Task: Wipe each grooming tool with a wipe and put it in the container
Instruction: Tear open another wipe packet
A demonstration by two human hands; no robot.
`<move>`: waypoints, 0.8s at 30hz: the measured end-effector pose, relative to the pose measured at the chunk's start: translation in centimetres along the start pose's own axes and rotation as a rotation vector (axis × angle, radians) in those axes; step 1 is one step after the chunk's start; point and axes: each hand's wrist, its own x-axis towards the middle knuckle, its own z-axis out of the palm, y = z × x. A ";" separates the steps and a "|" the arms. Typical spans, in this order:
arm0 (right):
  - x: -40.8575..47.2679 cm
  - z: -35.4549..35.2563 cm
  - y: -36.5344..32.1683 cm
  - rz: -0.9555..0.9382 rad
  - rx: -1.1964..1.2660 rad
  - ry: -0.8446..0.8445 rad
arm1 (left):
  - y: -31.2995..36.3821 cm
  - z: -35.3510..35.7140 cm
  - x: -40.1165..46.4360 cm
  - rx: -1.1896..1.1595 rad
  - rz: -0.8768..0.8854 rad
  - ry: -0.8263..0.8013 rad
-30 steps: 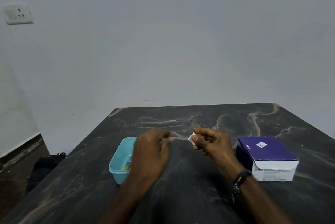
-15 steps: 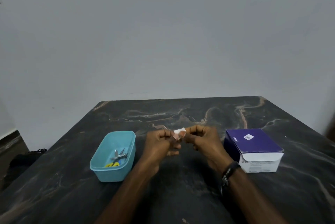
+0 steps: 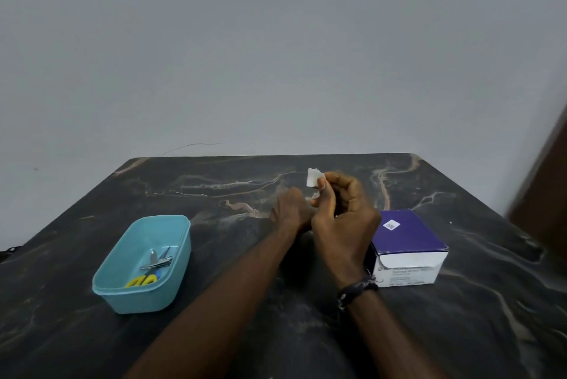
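Note:
My right hand is raised over the middle of the table and pinches a small white piece of wipe packet between thumb and forefinger. Just left of it and lower, my left hand has its fingers closed, with a pale scrap showing at its fingertips against the right thumb. A teal plastic container stands at the left. Inside it lie a metal nail clipper and scissors with yellow handles.
A purple and white wipe box stands right of my right wrist, its front flap torn open. The dark marbled table meets a grey wall at the back. A brown surface shows at the far right.
The camera view shifted right. My hands, joined on the white packet half a second ago, have pulled apart; the right hand rose with the white piece and the left dropped slightly.

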 end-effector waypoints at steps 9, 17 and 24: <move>0.1 0.1 0.1 0.034 0.013 -0.027 | 0.9 0.2 0.6 -0.174 -0.038 -0.038; -0.1 0.3 0.7 0.106 -0.119 -0.269 | -3.8 -2.7 -2.5 -0.656 -0.079 0.177; -0.9 1.1 1.9 0.367 -0.145 -0.445 | -6.3 -4.1 -4.2 -0.781 0.000 0.207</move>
